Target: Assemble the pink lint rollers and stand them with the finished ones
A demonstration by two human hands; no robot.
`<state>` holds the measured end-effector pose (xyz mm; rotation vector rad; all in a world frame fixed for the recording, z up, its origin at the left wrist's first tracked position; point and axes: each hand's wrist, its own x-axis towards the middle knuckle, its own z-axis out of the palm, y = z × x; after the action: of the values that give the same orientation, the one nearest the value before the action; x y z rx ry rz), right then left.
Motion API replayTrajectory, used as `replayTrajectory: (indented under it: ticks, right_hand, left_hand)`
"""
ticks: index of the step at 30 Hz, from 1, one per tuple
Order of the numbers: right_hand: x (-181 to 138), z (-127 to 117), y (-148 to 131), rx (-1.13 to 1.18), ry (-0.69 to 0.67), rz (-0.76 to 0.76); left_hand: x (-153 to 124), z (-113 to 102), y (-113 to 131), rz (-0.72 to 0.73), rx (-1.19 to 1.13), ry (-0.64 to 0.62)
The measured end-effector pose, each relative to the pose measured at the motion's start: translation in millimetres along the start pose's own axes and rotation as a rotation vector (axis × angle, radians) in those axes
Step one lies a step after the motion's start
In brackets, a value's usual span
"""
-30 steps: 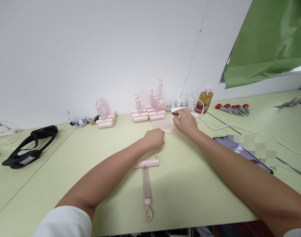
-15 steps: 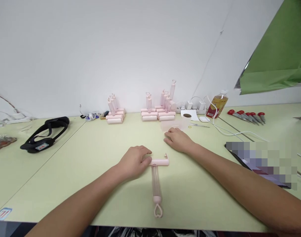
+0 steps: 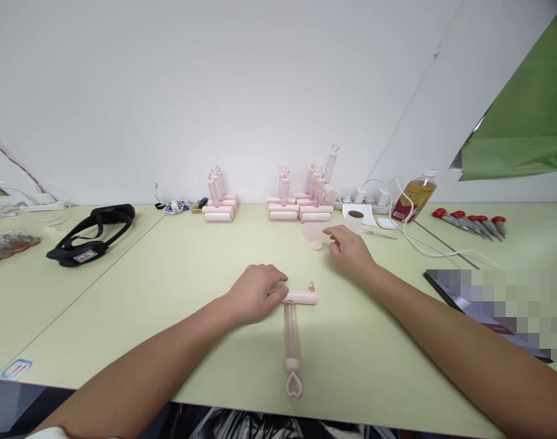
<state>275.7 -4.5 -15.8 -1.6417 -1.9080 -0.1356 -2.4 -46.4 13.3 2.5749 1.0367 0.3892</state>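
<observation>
In the head view, a pink roller (image 3: 292, 332) lies on the pale green counter (image 3: 388, 378), its bar (image 3: 302, 297) running from nine to three o'clock and its clear handle pointing to six, ending in a heart-shaped loop (image 3: 294, 385). The left hand (image 3: 255, 296) is at nine o'clock from the bar, loosely open, fingers slightly bent, thumb lying over the bar's near end. The right hand (image 3: 349, 251) is at about two o'clock from the bar, fingers bent and the index reaching over a translucent strip (image 3: 314, 230); whether it holds anything cannot be told. A small pink disc (image 3: 315, 245) sits just beside its fingertips, at about nine o'clock from that hand, with the strip at twelve from the disc. A white roll (image 3: 352, 223) with a brown core stands behind the right hand. Measured from the bar, similar pink rollers stand in one group (image 3: 219, 210) at ten o'clock and others (image 3: 306, 210) at twelve, near the wall; a bottle (image 3: 414, 195) is at two, red-handled tools (image 3: 471, 222) between two and three, and a black headset (image 3: 92, 235) between nine and ten.
</observation>
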Motion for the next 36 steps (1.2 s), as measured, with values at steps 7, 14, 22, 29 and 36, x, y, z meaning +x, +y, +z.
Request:
replayTrajectory:
  ticks: [7, 14, 22, 29, 36]
  right_hand:
    - [-0.3, -2.5, 5.9, -0.041, -0.094, 0.148]
    - [-1.2, 4.8, 10.4, 0.020, -0.091, 0.105]
    - [-1.5, 12.2, 1.0, -0.158, -0.258, -0.152]
    - [-2.1, 14.7, -2.4, -0.129, -0.255, -0.144]
    - [-3.7, 13.1, -6.5, -0.048, -0.182, -0.199]
  left_hand:
    - [-1.0, 1.2, -1.4, 0.041, -0.017, 0.002]
    - [-0.5, 1.5, -0.5, 0.091, -0.002, -0.012]
    - [0.4, 3.7, -1.4, 0.102, -0.007, 0.001]
    - [1.2, 4.5, 0.0, 0.103, -0.001, -0.011]
    - [1.8, 7.2, 2.3, 0.069, -0.028, -0.029]
